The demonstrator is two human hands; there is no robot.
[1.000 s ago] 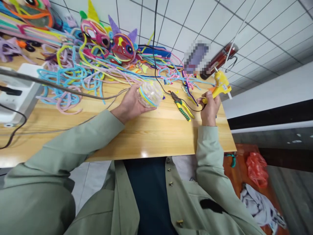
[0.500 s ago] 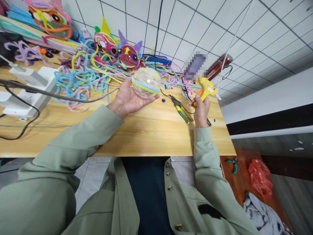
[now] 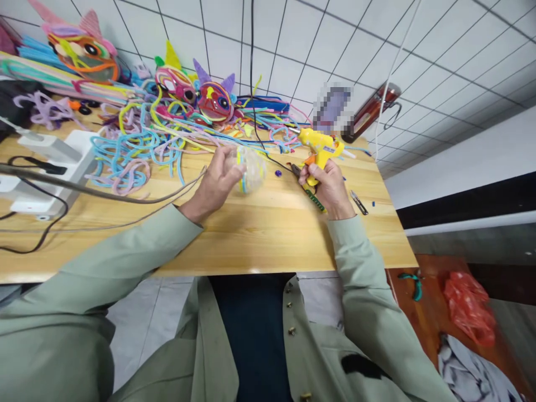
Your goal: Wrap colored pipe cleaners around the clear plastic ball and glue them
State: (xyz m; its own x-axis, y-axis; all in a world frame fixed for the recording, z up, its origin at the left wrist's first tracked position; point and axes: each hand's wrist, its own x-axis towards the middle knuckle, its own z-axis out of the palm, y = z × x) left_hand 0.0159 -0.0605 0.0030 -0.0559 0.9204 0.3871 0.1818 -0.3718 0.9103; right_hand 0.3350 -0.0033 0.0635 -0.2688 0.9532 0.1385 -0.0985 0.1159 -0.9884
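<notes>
My left hand [image 3: 215, 183] grips a clear plastic ball [image 3: 254, 170] above the table, fingers closed round its left side. Blue and yellow strips circle the ball, which looks slightly blurred. In my right hand [image 3: 333, 187] is a yellow hot glue gun [image 3: 320, 148], held by its handle with the nozzle pointing left toward the back. Pliers with green and yellow grips [image 3: 314, 200] lie under the glue gun, partly hidden by my right hand. A small purple bead [image 3: 278, 173] rests between the ball and the pliers.
Tangled pipe cleaners [image 3: 125, 151] spread across the back left, beside a white power strip [image 3: 69, 173]. Decorated animal-face balls [image 3: 215, 103] stand by the tiled wall. A utility knife [image 3: 359, 202] lies right of my right hand. A grey cable [image 3: 125, 192] crosses the left side.
My left hand has turned the ball, going from an open-palm support to a grip around its side. My right hand has raised the glue gun and brought it left, nozzle now leftward.
</notes>
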